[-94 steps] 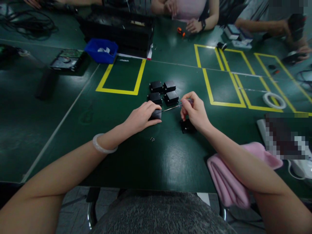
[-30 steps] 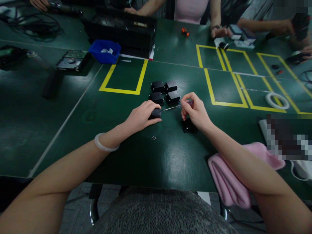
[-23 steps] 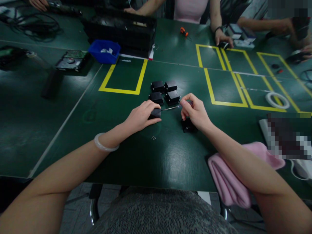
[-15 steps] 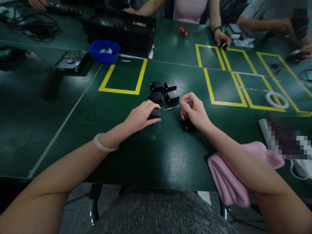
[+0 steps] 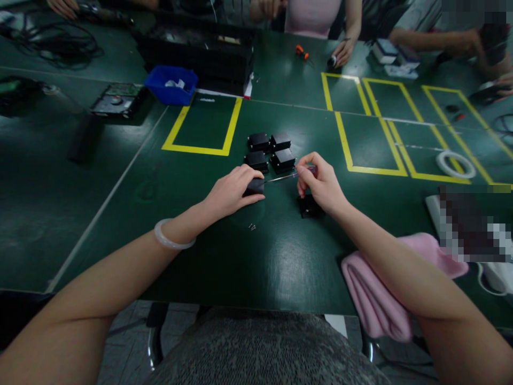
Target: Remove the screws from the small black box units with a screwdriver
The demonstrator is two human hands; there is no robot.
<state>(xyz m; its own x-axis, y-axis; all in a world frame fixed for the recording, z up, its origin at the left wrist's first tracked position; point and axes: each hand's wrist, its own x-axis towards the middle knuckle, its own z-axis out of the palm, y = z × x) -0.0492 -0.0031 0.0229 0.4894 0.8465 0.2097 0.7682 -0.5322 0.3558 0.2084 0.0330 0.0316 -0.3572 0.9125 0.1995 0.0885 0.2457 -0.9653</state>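
My left hand (image 5: 234, 190) grips a small black box (image 5: 255, 186) against the table, thumb and fingers on opposite sides. In my right hand (image 5: 318, 181) is a screwdriver (image 5: 295, 174) with a clear handle, its thin shaft lying nearly level and its tip at the right side of that box. Under the right hand sits a black part (image 5: 308, 207), partly covered by the fingers. Several similar black boxes (image 5: 284, 159) stand grouped just beyond my hands. Small screws (image 5: 252, 226) lie loose on the table nearer to me.
A pink cloth (image 5: 377, 289) lies under my right forearm. Yellow tape outlines (image 5: 228, 128) mark the green table. Farther off are a blue bin (image 5: 171, 85), an orange-handled screwdriver (image 5: 302, 52) and a tape roll (image 5: 456, 164). A co-worker's hand (image 5: 342, 52) holds a dark object opposite.
My hands, the box and the screwdriver look unmoved. Across the table, the co-worker's hand with the dark object has shifted left, and their other hand has lifted away from the black case.
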